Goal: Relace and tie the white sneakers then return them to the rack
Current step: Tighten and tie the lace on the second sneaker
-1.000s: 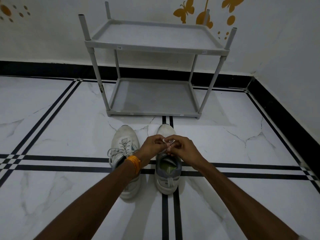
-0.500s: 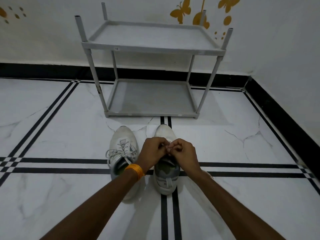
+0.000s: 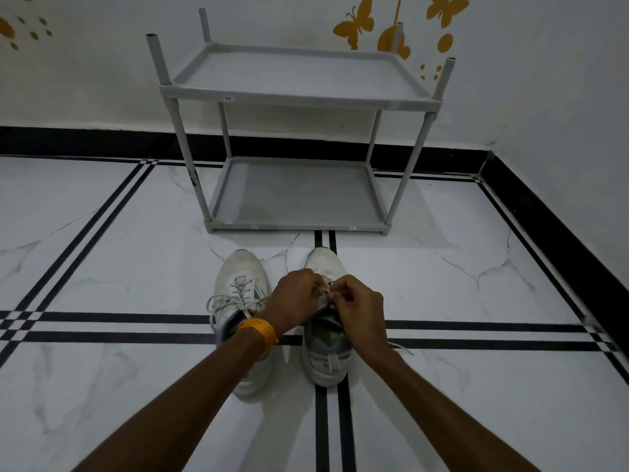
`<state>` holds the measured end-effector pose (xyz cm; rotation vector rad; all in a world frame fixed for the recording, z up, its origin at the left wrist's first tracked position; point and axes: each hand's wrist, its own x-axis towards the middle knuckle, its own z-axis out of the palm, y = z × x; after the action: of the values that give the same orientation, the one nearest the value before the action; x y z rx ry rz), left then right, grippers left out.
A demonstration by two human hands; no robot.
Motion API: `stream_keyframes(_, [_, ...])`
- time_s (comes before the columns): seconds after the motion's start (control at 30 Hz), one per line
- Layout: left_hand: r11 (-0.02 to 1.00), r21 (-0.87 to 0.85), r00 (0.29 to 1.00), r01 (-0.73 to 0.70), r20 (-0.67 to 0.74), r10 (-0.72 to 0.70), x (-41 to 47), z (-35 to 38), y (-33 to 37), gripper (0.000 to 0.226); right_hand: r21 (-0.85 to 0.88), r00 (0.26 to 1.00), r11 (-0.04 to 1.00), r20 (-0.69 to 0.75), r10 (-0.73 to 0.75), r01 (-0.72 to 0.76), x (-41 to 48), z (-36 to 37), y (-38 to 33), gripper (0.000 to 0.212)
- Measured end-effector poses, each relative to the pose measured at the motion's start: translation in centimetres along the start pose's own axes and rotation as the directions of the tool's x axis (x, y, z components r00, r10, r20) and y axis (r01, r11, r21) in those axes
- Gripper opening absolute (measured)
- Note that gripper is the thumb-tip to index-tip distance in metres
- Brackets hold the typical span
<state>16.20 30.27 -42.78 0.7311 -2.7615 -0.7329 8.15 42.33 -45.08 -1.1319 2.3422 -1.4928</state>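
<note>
Two white sneakers stand side by side on the floor, toes toward the rack. The left sneaker (image 3: 242, 284) has its laces threaded, with loose ends hanging to its left. My left hand (image 3: 295, 297) and my right hand (image 3: 360, 310) meet over the right sneaker (image 3: 325, 349), and both pinch its white lace (image 3: 327, 291) above the tongue. Most of that lace is hidden by my fingers. One loose lace end trails on the floor (image 3: 401, 349) to the right of my right wrist. An orange band circles my left wrist.
A grey two-shelf plastic rack (image 3: 299, 98) stands against the white wall just beyond the sneakers, both shelves bare. The wall corner with its black skirting (image 3: 544, 212) runs along the right. The floor is white marble tile with black stripes.
My hands have dropped lower and closer onto the right sneaker's tongue, fingers tighter together on the lace. The view has shifted slightly; the sneakers have not moved.
</note>
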Motion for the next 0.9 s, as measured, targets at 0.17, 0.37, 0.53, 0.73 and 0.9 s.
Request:
stream_keyframes(0.17, [0.634, -0.591, 0.855, 0.499, 0.456, -0.248, 0.1, -1.5, -0.1, 0.016, 0.096, 0.995, 0.993, 0.078, 0.062, -0.070, 0.7, -0.7, 0.2, 0.006])
stream_keyframes(0.37, [0.394, -0.668, 0.774, 0.631, 0.509, -0.377, 0.6, -1.0, 0.4, 0.010, -0.014, 0.975, 1.000, 0.221, -0.018, 0.022, 1.6, -1.6, -0.2, 0.021])
stream_keyframes(0.53, [0.474, -0.627, 0.786, 0.618, 0.470, -0.402, 0.8, -1.0, 0.5, 0.012, -0.587, 0.866, 0.637, 0.342, -0.365, 0.500, 2.1, -2.8, -1.6, 0.029])
stream_keyframes(0.73, [0.513, -0.666, 0.839, 0.542, 0.391, -0.378, 0.7, -1.5, 0.8, 0.013, -0.622, 0.850, 0.593, 0.468, -0.241, 0.511, 3.1, -3.1, -2.6, 0.018])
stream_keyframes(0.9, [0.621, -0.663, 0.890, 0.418, 0.161, -0.427, 0.0, -1.8, -1.6, 0.018, -0.505, 0.947, 0.817, 0.286, -0.144, 0.277, 2.9, -4.2, 0.3, 0.022])
